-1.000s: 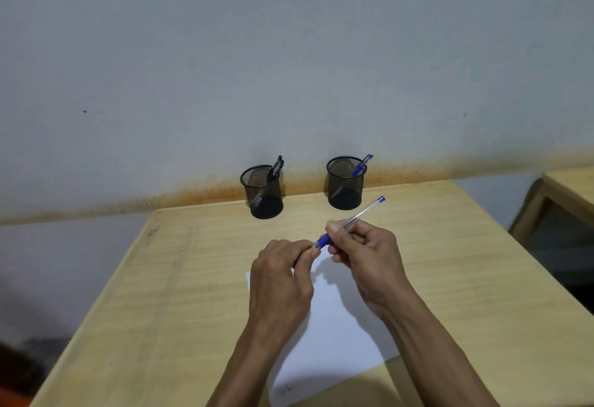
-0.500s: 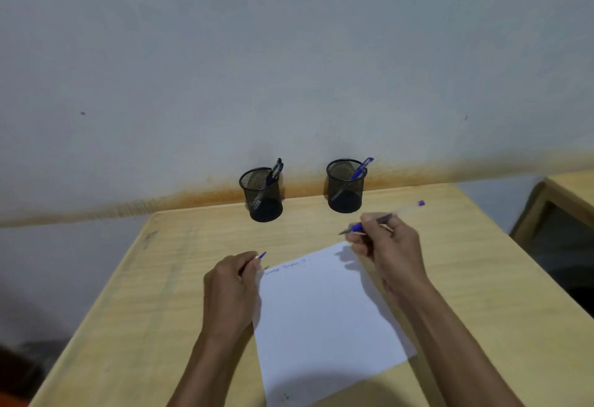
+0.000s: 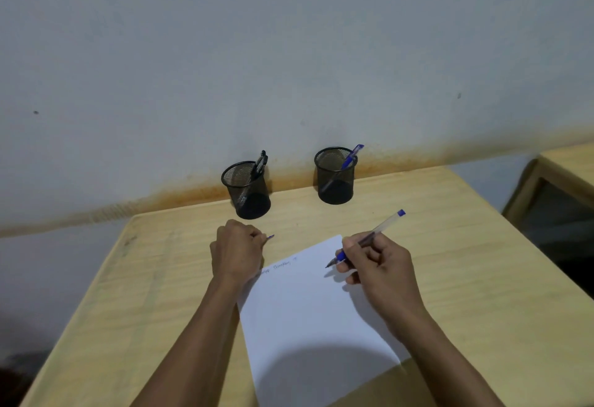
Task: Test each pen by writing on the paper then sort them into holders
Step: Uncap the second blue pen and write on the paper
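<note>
My right hand [image 3: 376, 265] grips a clear blue pen [image 3: 382, 225], its uncapped tip just above the upper part of the white paper [image 3: 308, 313]. Faint scribbles run along the paper's top left edge. My left hand [image 3: 236, 250] rests on the paper's left corner and is closed on the pen's blue cap [image 3: 270, 237], whose tip pokes out. Two black mesh holders stand at the table's back: the left holder [image 3: 247, 189] has black pens in it, the right holder [image 3: 335, 175] has a blue pen [image 3: 351, 156].
The wooden table [image 3: 482, 278] stands against a grey wall with a rust-coloured stain along its base. A second wooden table [image 3: 569, 162] is at the far right, with a dark gap between them.
My hands pulled the cap off and parted. The left hand went to the paper's left corner with the cap; the right hand brought the pen tip down onto the paper.
</note>
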